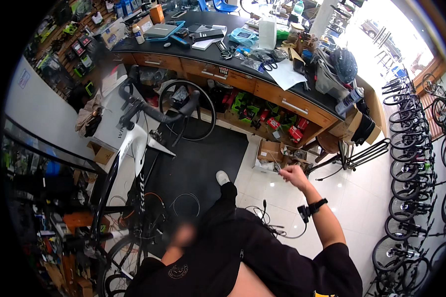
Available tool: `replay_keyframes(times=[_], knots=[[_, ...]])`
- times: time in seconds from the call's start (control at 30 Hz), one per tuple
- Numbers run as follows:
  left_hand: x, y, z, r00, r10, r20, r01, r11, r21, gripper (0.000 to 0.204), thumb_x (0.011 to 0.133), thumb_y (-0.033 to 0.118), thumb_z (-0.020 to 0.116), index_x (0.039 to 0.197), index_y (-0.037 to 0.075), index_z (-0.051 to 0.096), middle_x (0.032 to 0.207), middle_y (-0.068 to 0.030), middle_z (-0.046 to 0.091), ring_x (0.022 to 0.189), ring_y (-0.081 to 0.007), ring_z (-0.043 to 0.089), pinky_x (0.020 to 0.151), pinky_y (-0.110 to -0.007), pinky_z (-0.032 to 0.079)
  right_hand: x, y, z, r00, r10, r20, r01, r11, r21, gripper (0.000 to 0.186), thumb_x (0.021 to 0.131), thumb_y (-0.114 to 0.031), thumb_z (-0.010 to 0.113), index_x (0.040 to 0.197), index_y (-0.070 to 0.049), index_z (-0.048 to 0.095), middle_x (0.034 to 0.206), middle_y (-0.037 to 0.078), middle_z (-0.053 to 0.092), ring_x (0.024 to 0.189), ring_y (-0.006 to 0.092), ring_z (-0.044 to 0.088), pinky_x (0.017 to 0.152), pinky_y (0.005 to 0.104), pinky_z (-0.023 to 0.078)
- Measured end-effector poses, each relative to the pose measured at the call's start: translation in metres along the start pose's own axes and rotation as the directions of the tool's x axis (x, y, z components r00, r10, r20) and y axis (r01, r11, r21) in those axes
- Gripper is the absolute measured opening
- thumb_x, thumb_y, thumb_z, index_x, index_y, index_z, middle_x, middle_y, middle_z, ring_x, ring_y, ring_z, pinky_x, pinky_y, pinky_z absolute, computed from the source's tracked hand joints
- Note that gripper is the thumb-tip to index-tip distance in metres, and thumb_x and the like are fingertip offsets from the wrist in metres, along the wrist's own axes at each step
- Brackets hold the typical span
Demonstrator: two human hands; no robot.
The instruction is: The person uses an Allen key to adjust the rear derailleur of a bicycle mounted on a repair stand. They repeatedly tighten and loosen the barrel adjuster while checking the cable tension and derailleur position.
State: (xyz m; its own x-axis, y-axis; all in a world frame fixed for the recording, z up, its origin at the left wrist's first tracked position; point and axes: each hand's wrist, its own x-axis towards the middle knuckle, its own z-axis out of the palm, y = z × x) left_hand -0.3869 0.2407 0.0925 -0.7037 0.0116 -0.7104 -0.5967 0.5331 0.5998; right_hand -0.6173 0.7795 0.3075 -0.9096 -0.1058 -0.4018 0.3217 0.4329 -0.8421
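My right hand [294, 176] is raised to the right over the tiled floor, fingers closed around a thin metal rod [275, 161] that points up and left. What kind of tool the rod is, I cannot make out. Below that hand, the wrist wears a black strap with a small device [310, 210]. My left hand [184, 234] is low in front of my body, smeared, so its fingers do not show. To its left stands a white and black road bike frame [134, 143] with black drop handlebars [158, 113]. A loop of thin cable [186, 204] lies on the black mat nearby.
A loose bicycle wheel [213, 106] leans against the workbench [262, 79], which is crowded with tools and papers. A cardboard box of parts [271, 151] sits on the floor beside the black mat [208, 151]. A row of bicycles [404, 163] lines the right side.
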Motion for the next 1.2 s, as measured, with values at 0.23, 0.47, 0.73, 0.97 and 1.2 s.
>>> replay_keyframes(times=[0.23, 0.47, 0.73, 0.97, 1.2], knots=[[0.107, 0.034, -0.003, 0.570, 0.822, -0.024, -0.389, 0.295, 0.873, 0.023, 0.093, 0.016, 0.046, 0.107, 0.005, 0.060, 0.097, -0.0106, 0.061, 0.085, -0.0232, 0.060, 0.077, -0.035, 0.050, 0.179, -0.115, -0.057, 0.986, -0.164, -0.033, 0.163, 0.987, -0.011, 0.028, 0.087, -0.023, 0.065, 0.079, 0.004, 0.065, 0.062, -0.002, 0.052, 0.058, 0.0063, 0.045, 0.052, 0.0258, 0.039], [0.146, 0.047, -0.064, 0.597, 0.801, -0.048, -0.189, 0.199, 0.962, 0.016, 0.085, 0.012, 0.053, 0.096, 0.007, 0.064, 0.089, -0.0107, 0.062, 0.079, -0.0238, 0.061, 0.071, -0.037, 0.050, 0.372, -0.184, -0.094, 0.847, -0.371, -0.382, 0.295, 0.924, -0.244, 0.025, 0.083, -0.023, 0.069, 0.089, 0.002, 0.071, 0.079, 0.014, 0.068, 0.069, 0.0211, 0.063, 0.066, 0.0334, 0.049], [0.094, 0.148, -0.035, 0.978, 0.013, -0.206, 0.120, 0.777, 0.618, 0.030, 0.091, 0.022, 0.054, 0.116, 0.007, 0.063, 0.102, -0.0103, 0.066, 0.088, -0.0257, 0.064, 0.076, -0.042, 0.052, 0.495, -0.185, -0.122, 0.862, -0.476, -0.175, 0.299, 0.756, -0.582, 0.019, 0.078, -0.020, 0.071, 0.084, -0.002, 0.070, 0.086, 0.017, 0.063, 0.085, 0.0343, 0.060, 0.077, 0.0418, 0.048], [0.089, 0.238, 0.014, 0.881, -0.290, -0.373, 0.218, 0.950, -0.225, 0.023, 0.089, 0.019, 0.058, 0.104, 0.003, 0.065, 0.096, -0.0107, 0.067, 0.085, -0.0228, 0.064, 0.075, -0.038, 0.051, 0.565, -0.265, -0.078, 0.696, -0.677, 0.239, 0.636, 0.427, -0.643, 0.032, 0.078, -0.020, 0.070, 0.106, -0.011, 0.058, 0.100, 0.012, 0.057, 0.098, 0.0317, 0.057, 0.080, 0.0427, 0.048], [0.069, 0.296, 0.081, 0.777, -0.498, -0.385, 0.171, 0.755, -0.633, 0.026, 0.086, 0.021, 0.064, 0.097, -0.002, 0.065, 0.094, -0.0130, 0.068, 0.087, -0.0178, 0.064, 0.076, -0.034, 0.050, 0.639, -0.297, -0.030, 0.542, -0.551, 0.635, 0.628, -0.236, -0.741, 0.014, 0.082, -0.014, 0.056, 0.090, -0.008, 0.066, 0.093, 0.010, 0.061, 0.091, 0.0263, 0.062, 0.073, 0.0391, 0.051]])
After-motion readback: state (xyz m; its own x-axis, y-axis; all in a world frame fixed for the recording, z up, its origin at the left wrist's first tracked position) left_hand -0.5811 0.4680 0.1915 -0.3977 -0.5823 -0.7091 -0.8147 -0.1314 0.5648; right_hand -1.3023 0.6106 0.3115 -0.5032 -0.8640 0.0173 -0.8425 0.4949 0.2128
